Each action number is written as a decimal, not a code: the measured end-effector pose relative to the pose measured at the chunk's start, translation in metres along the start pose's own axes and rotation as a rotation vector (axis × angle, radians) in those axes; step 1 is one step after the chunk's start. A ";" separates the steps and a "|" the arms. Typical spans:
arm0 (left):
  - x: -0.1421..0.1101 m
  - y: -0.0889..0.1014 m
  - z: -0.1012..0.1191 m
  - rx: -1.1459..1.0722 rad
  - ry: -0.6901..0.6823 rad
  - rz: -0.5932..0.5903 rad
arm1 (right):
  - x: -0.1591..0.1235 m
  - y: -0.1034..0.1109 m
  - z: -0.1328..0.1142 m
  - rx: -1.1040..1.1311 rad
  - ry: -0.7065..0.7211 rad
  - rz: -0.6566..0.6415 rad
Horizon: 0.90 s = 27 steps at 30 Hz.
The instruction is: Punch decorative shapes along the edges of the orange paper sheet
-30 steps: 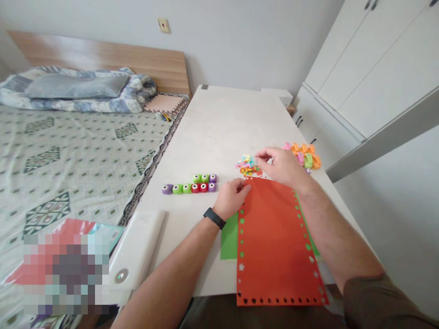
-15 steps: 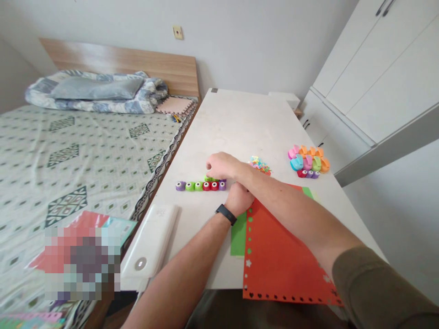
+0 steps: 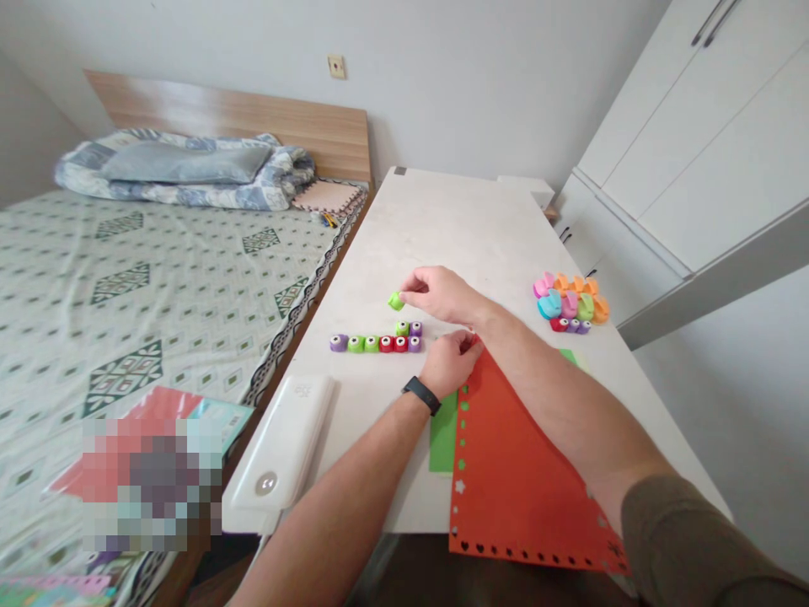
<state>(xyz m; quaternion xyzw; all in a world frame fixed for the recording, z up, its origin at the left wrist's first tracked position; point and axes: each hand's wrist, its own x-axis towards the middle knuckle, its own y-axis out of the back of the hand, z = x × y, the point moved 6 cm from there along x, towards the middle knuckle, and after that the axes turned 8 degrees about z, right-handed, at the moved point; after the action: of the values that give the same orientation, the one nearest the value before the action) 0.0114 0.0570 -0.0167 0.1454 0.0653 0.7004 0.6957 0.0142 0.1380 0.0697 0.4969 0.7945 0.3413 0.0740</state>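
Because the right hand (image 3: 439, 295) pinches the small green punch (image 3: 396, 301) by fingertips alone, just beyond the row of punches (image 3: 372, 344), it could slip and drop. Should the left hand (image 3: 448, 362), gripping the orange sheet (image 3: 499, 472) at its far left corner, loosen, the sheet, overhanging the near edge of the table (image 3: 455, 219), could slide off.

a black wristband (image 3: 422, 394) is worn left, an olive-brown sleeve (image 3: 686, 539) right.

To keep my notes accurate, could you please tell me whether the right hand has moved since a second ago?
Yes, the right hand has moved left, closer to the row of craft punches, and now holds a green craft punch.
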 end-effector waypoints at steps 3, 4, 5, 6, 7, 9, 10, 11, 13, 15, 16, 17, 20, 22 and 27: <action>0.002 -0.002 -0.001 0.082 -0.047 -0.016 | -0.028 0.039 0.006 0.205 -0.053 0.055; 0.002 -0.003 -0.002 0.084 -0.049 -0.020 | -0.039 0.051 0.009 0.246 -0.081 0.068; 0.003 -0.004 -0.003 0.078 -0.047 -0.026 | -0.050 0.063 0.014 0.274 -0.118 0.076; 0.003 -0.005 -0.005 0.072 -0.041 -0.034 | -0.061 0.074 0.020 0.294 -0.148 0.086; 0.003 -0.006 -0.006 0.066 -0.035 -0.043 | -0.071 0.084 0.026 0.298 -0.171 0.108; 0.003 -0.006 -0.007 0.049 -0.028 -0.048 | -0.089 0.102 0.042 0.268 -0.191 0.151; 0.003 -0.006 -0.007 0.039 -0.026 -0.046 | -0.095 0.109 0.051 0.246 -0.188 0.166; 0.003 -0.007 -0.006 0.029 -0.025 -0.044 | -0.101 0.114 0.060 0.229 -0.182 0.169; 0.003 -0.007 -0.006 0.008 -0.019 -0.040 | -0.109 0.119 0.078 0.215 -0.185 0.146; 0.002 -0.008 -0.006 -0.010 -0.011 -0.043 | -0.113 0.118 0.093 0.213 -0.208 0.110; 0.002 -0.009 -0.006 -0.015 -0.008 -0.048 | -0.113 0.116 0.099 0.207 -0.218 0.089; 0.002 -0.009 -0.006 -0.016 -0.006 -0.052 | -0.113 0.114 0.104 0.197 -0.222 0.068; 0.002 -0.010 -0.006 0.002 -0.007 -0.055 | -0.112 0.107 0.109 0.154 -0.205 -0.019; 0.002 -0.010 -0.005 0.010 -0.005 -0.046 | -0.111 0.105 0.111 0.140 -0.197 -0.068; 0.001 -0.009 -0.004 0.002 0.028 -0.038 | -0.111 0.107 0.117 0.163 -0.186 -0.081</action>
<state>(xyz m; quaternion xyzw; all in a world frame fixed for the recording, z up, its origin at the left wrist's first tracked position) 0.0189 0.0590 -0.0225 0.1351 0.0785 0.6888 0.7079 0.2017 0.1289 0.0230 0.4984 0.8287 0.2245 0.1204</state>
